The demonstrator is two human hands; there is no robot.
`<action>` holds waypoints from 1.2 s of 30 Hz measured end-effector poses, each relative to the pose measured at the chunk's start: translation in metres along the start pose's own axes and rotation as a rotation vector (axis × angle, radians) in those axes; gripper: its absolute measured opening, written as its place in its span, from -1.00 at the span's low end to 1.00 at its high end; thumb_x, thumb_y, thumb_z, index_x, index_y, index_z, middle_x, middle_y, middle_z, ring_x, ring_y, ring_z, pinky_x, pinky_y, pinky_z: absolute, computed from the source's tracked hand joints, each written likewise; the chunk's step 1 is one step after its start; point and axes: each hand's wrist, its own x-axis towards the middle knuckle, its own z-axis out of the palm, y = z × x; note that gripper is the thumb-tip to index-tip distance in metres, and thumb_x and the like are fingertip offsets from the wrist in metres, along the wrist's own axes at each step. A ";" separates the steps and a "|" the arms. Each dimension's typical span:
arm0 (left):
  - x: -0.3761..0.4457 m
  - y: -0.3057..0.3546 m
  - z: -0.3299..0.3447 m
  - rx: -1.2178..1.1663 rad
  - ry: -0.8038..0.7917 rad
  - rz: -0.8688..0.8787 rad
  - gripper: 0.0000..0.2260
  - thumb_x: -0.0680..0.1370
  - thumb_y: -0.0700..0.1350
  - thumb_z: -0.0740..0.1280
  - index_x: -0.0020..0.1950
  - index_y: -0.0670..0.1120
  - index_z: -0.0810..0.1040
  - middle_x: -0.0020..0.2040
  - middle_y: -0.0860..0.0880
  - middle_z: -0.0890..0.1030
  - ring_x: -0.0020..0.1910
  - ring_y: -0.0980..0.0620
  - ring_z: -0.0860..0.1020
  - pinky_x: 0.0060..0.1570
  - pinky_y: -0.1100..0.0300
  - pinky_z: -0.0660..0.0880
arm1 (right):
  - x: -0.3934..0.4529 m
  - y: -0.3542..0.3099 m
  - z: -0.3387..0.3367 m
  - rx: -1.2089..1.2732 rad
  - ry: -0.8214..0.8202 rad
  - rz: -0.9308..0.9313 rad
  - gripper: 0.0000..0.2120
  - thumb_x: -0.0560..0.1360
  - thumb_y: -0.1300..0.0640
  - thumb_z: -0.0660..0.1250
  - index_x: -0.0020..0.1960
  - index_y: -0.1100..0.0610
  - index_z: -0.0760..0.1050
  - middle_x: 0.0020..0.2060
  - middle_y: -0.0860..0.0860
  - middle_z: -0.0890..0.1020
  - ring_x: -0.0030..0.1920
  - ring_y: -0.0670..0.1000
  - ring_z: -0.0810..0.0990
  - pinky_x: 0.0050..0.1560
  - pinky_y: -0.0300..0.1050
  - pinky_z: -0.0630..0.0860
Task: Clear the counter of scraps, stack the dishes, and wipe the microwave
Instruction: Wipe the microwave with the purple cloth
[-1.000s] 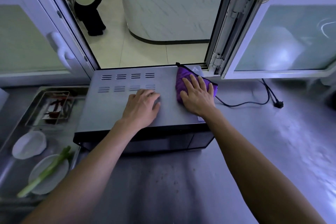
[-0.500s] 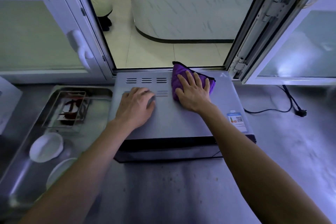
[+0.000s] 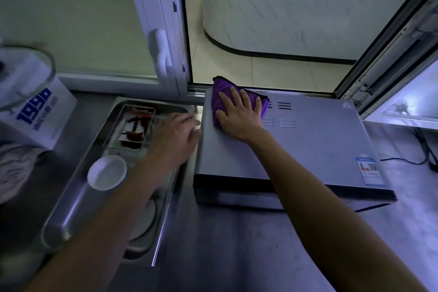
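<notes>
Right hand [image 3: 239, 115] lies flat on a purple cloth [image 3: 219, 99], fingers [image 3: 233, 97] straight and spread, pressing the cloth onto the far left corner of the microwave [image 3: 308, 140] top. Cloth bunched, its far edge at the microwave's back edge, just below the open window [image 3: 272, 31]. Vent slots show to the right of the cloth.

Left hand [image 3: 174, 138] is off the microwave, just beside its left wall, over the right part of a steel tray [image 3: 71, 197]. Its fingers are blurred; loosely extended toward the far side, holding nothing that can be seen. Whether they touch the microwave's side, cannot tell.

Microwave sits on the steel table [image 3: 225, 256], back against the window sill, a label sticker [image 3: 368, 169] on its near right top corner. A black power cord [image 3: 424, 152] lies on the table to the right.

In the tray: a smaller metal dish [image 3: 132, 125] with dark red scraps at the far end, a small white bowl [image 3: 106, 172] nearer, and a white plate [image 3: 147, 220] partly hidden under the left forearm.

Far left: a white box [image 3: 40, 116] with blue print "1998", a glass lid [image 3: 23, 73] leaning above it, a pale bundle at the left edge, too blurred to name
</notes>
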 end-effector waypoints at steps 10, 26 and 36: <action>-0.033 -0.028 -0.018 -0.040 -0.005 0.004 -0.67 0.56 0.00 0.19 0.17 -0.10 0.64 0.18 -0.06 0.63 0.19 -0.16 0.52 0.14 -0.09 0.48 | -0.011 -0.048 0.011 -0.035 0.017 -0.046 -0.34 0.53 -0.30 -0.06 0.59 -0.13 0.02 0.62 0.00 -0.05 0.61 0.11 -0.16 0.47 0.34 -0.33; -0.056 0.019 -0.014 -0.039 -0.004 -0.051 -0.69 0.62 -0.04 0.24 0.33 -0.05 0.54 0.26 -0.03 0.60 0.24 -0.12 0.52 0.18 -0.09 0.49 | -0.135 -0.024 0.017 -0.016 0.040 -0.131 -0.34 0.54 -0.32 -0.14 0.60 -0.16 -0.01 0.62 -0.04 -0.04 0.60 0.05 -0.17 0.48 0.25 -0.36; -0.042 0.094 0.013 0.003 -0.018 0.051 -0.72 0.61 0.00 0.26 0.26 -0.04 0.59 0.23 0.02 0.60 0.23 -0.07 0.50 0.17 -0.06 0.47 | -0.177 0.060 -0.007 -0.035 0.059 -0.031 -0.36 0.55 -0.30 -0.15 0.60 -0.15 -0.03 0.62 -0.04 -0.06 0.60 0.05 -0.18 0.53 0.27 -0.31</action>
